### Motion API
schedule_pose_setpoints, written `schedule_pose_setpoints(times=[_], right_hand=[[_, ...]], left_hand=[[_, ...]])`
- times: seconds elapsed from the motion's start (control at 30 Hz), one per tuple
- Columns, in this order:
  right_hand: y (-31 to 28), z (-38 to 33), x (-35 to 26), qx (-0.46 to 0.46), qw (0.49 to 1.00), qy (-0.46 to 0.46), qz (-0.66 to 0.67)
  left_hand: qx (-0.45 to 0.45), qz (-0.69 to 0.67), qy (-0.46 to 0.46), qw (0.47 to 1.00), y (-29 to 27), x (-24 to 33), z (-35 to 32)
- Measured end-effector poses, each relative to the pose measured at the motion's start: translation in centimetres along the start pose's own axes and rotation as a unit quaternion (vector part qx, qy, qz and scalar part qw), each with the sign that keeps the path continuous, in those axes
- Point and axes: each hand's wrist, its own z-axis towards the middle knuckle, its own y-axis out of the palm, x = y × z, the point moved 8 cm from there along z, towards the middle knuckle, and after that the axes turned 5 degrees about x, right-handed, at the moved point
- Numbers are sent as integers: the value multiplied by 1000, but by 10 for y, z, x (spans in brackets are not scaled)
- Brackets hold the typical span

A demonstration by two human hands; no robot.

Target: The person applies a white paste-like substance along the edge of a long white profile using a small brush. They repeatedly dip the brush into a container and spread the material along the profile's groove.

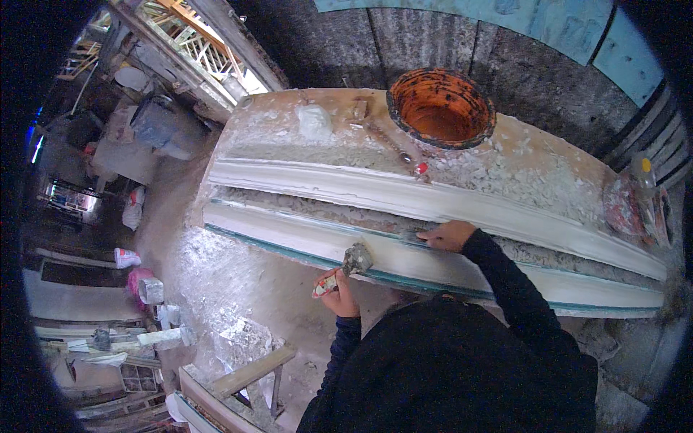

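Two long white moulding strips lie side by side on the table: a far moulding (pixel 325 178) and a near moulding (pixel 303 229) with a teal lower edge. My left hand (pixel 342 297) is closed, just off the near moulding's front edge. It grips a scraper-like tool (pixel 325 286) with a pale, red-marked handle end. Beyond the fingers, a grey clump of paste (pixel 357 260) hides the tool's head. My right hand (pixel 449 237) is closed at the near moulding's far edge, fingers around a small putty knife (pixel 411 235). Its thin grey blade points left along that edge.
A large orange tub (pixel 440 108) with a dark, crusted rim stands at the table's back. Left of it sit a white lump (pixel 314 123) and small scraps. Crumbled plaster (pixel 534 180) covers the back right. A wooden frame (pixel 253 369) stands at the lower left.
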Motion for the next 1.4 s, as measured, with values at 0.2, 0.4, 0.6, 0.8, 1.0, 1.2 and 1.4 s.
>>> schedule_pose_setpoints(times=[0.2,0.4,0.6,0.8,1.0,1.2,1.4], right_hand=[[0,-4,9,-17,999,-19,26],[-9,-65,41,-41,999,20,-6],[-9,-6,-14,-7,999,-4,-33],[1,-2,11,14,999,-43,11],[-19,-50,17,-23,1000,9,-18],[-15,-7,-14,-7,999,5,-44],[-18,-30,1,-19,999,0,-44]], left_hand=[[2,57,41,998,7,15,-3],[38,75,53,995,1,7,-9],[75,44,43,995,-3,3,-12],[71,36,52,995,3,5,-12],[70,6,42,997,-2,-5,-10],[18,104,67,992,9,15,-2],[-4,131,86,988,10,20,5]])
